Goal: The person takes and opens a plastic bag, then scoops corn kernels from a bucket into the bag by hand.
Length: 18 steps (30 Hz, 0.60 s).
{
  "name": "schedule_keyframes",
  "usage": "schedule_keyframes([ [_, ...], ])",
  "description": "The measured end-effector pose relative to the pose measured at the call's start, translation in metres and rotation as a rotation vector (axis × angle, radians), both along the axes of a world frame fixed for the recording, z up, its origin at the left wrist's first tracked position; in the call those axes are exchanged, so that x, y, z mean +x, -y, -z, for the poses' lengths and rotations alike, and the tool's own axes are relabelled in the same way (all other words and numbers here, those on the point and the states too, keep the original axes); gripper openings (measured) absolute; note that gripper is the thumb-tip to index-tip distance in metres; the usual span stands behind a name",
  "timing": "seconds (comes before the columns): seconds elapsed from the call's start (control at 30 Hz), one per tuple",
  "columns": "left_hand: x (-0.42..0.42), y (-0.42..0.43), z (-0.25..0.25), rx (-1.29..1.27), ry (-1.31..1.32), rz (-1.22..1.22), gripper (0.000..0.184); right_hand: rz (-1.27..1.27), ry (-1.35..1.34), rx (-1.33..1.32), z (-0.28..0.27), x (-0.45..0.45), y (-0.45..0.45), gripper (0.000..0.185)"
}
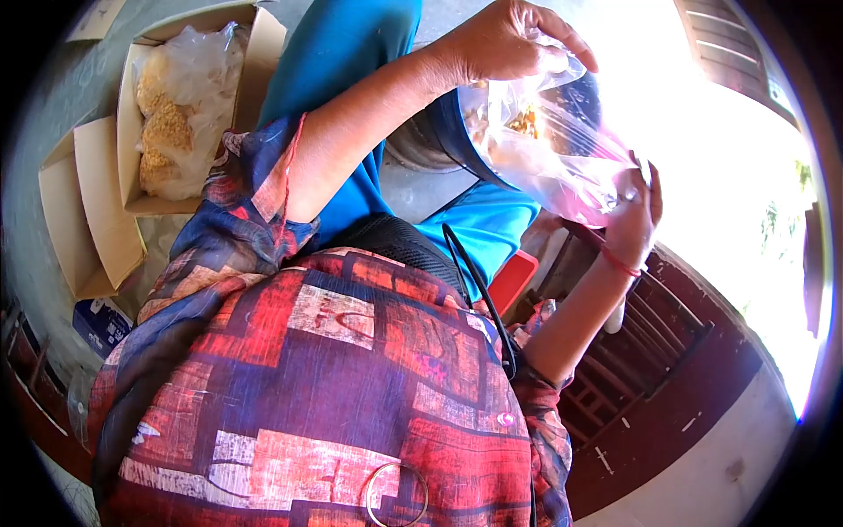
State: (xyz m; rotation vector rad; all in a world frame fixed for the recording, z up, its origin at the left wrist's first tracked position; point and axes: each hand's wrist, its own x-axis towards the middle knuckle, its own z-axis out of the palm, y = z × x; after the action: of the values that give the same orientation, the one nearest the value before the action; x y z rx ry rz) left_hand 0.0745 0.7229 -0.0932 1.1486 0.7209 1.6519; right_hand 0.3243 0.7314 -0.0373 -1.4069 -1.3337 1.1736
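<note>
A clear plastic bag (544, 162) is stretched between my two hands, over a round tub with a dark blue rim (470, 140). My left hand (518, 44) is closed on the bag's upper edge, its fingers bent around the film. Lower and to the right, my right hand (634, 211) grips the other side of the bag, with some fingers partly hidden by plastic and glare. Golden-brown crumbly bits (525, 121) show through the film; I cannot tell whether they lie in the bag or in the tub.
At the left, a cardboard box (130, 167) holds clear bags of yellowish crumbly food (167, 132). A second open carton (75, 220) leans beside it, near a dark blue printed packet (101, 325). A red object (512, 279) sits by my leg. Strong light washes out the right side.
</note>
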Motion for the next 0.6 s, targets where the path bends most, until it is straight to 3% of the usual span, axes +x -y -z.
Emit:
schedule_keyframes([
  [0.07, -0.005, 0.003, -0.004, -0.127, 0.265, 0.287, 0.022, -0.049, 0.043, 0.017, -0.016, 0.000, -0.003, 0.025],
  [0.2, -0.013, 0.013, -0.019, -0.049, 0.385, 0.290, 0.024, -0.175, -0.152, 0.044, -0.037, -0.031, 0.013, 0.050],
  [0.27, -0.011, 0.016, -0.026, -0.054, 0.436, 0.287, 0.022, -0.440, -0.124, 0.000, -0.022, -0.035, 0.014, 0.067],
  [0.3, -0.009, 0.017, -0.023, 0.017, 0.330, 0.303, 0.029, -0.548, -0.079, -0.017, -0.012, -0.039, 0.014, 0.079],
  [0.37, -0.004, 0.022, -0.027, 0.134, 0.190, 0.345, 0.049, -0.620, -0.044, -0.049, 0.007, -0.062, 0.025, 0.084],
  [0.47, -0.002, 0.028, -0.027, 0.052, 0.090, 0.309, 0.048, -0.712, 0.435, 0.254, 0.034, -0.072, 0.024, 0.051],
  [0.53, -0.003, 0.024, -0.020, -0.037, 0.032, 0.272, 0.050, -0.416, -0.018, 0.033, 0.038, -0.074, 0.024, 0.028],
  [0.6, -0.004, 0.017, -0.010, -0.126, -0.023, 0.234, 0.051, -0.316, -0.082, -0.048, 0.025, -0.058, 0.012, 0.022],
])
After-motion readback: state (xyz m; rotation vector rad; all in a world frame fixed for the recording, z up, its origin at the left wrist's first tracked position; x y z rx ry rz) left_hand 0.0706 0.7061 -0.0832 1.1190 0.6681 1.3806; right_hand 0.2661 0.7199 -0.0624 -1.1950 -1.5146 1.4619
